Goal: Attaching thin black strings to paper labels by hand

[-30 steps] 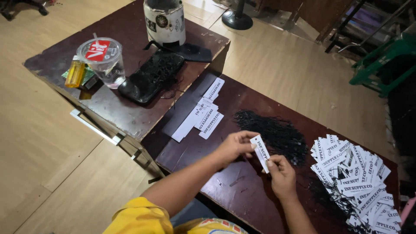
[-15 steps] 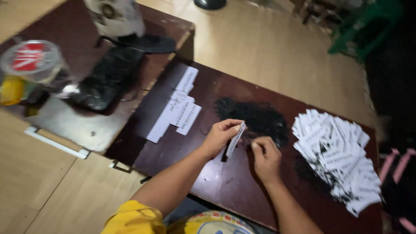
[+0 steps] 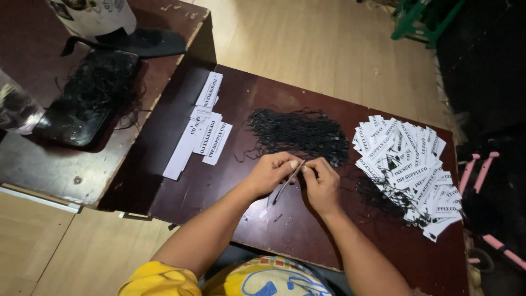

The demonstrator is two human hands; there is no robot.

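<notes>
Tag (image 3: 286,185) now edge-on, pinched between both hands' fingers (image 3: 296,164).

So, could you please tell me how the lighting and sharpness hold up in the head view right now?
In the head view the light is dim and warm; the dark wooden table swallows detail, and the black string pile reads as a tangle. The white tag heap stands out brightly. The left hand and right hand, pinching a tag seen edge-on, are fairly sharp; the right edge falls into near-black shadow.

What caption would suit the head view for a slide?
Both hands, left hand and right hand, hold a paper tag edge-on over a dark table, between black strings and a tag pile.
</notes>
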